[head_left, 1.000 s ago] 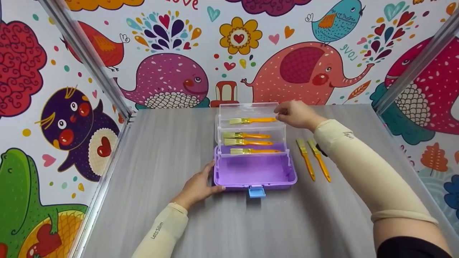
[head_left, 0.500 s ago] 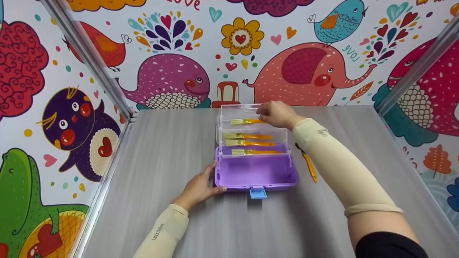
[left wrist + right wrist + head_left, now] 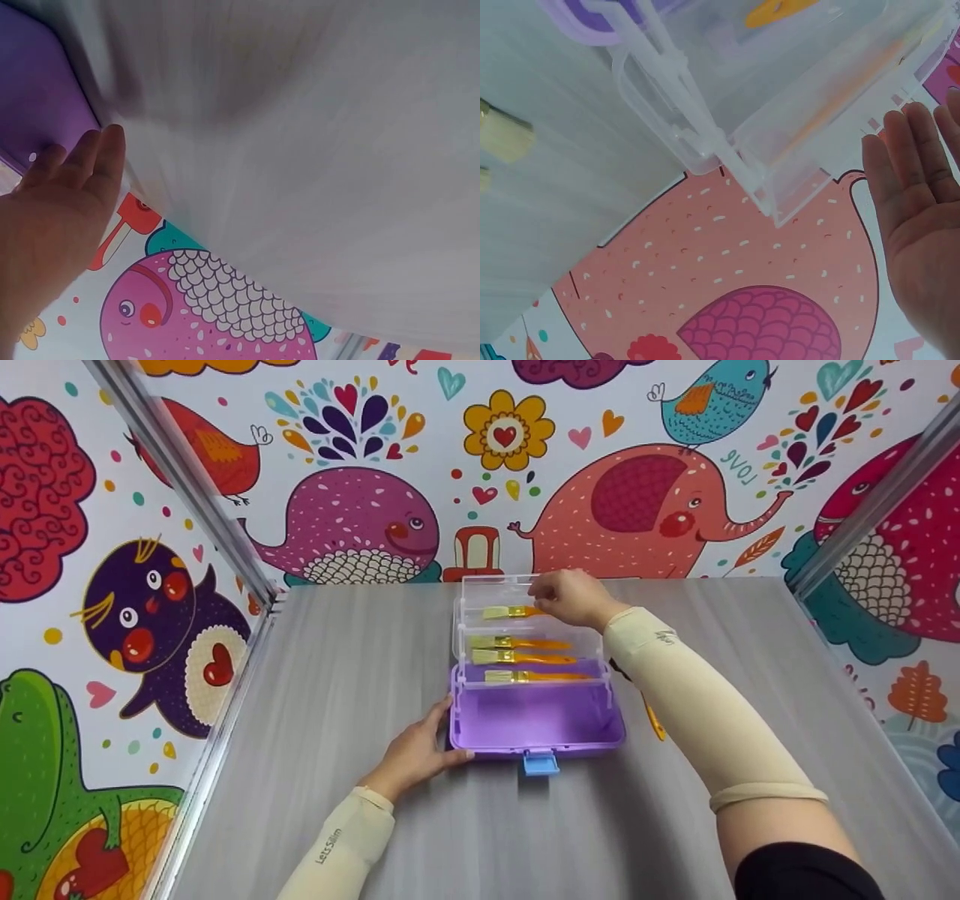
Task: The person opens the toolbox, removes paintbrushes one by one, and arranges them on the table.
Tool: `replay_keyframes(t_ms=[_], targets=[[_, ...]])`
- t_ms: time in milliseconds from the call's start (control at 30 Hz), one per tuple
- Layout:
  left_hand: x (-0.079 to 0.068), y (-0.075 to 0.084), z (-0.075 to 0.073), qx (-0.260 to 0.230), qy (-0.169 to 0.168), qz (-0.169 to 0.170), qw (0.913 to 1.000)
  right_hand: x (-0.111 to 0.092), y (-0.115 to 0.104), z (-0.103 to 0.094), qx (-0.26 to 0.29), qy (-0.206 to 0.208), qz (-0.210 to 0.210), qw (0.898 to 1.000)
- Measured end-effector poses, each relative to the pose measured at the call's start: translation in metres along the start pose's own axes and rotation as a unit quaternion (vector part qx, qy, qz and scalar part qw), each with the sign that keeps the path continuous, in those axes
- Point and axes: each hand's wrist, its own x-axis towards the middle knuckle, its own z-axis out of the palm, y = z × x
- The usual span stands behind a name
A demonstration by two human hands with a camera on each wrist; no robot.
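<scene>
A purple box (image 3: 529,720) stands with its blue latch (image 3: 540,763) folded down. Clear trays rise in steps behind it. Orange-handled paintbrushes lie in them: one (image 3: 506,612) in the upper tray (image 3: 487,589), several lower down, such as this front brush (image 3: 532,676). My left hand (image 3: 412,750) rests against the box's front left corner, thumb at the front, straight fingers along the side. My right hand (image 3: 574,596) is at the upper tray's rim, covering that brush's handle end; in the right wrist view its fingers (image 3: 915,150) are nearly straight.
Right of the box, a loose paintbrush (image 3: 655,720) lies on the grey table (image 3: 345,675), mostly hidden under my right forearm. The right wrist view shows bristles (image 3: 506,135) of brushes there. Patterned walls and metal posts (image 3: 187,480) enclose the table.
My right hand has moved left along the upper tray's rim, and its forearm now covers most of the loose brushes. The left hand and the box have stayed put.
</scene>
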Motion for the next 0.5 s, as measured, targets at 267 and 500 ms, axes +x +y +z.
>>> replay_keyframes(t_ms=[267,500], targets=[[-0.001,0.002,-0.002,0.002,-0.001,0.014,0.9999,-0.001,0.005,0.004,-0.004,-0.009,-0.003,1.0],[0.0,0.001,-0.001,-0.004,-0.002,0.009,0.9999,-0.001,0.008,0.011,-0.015,-0.014,0.008,1.0]])
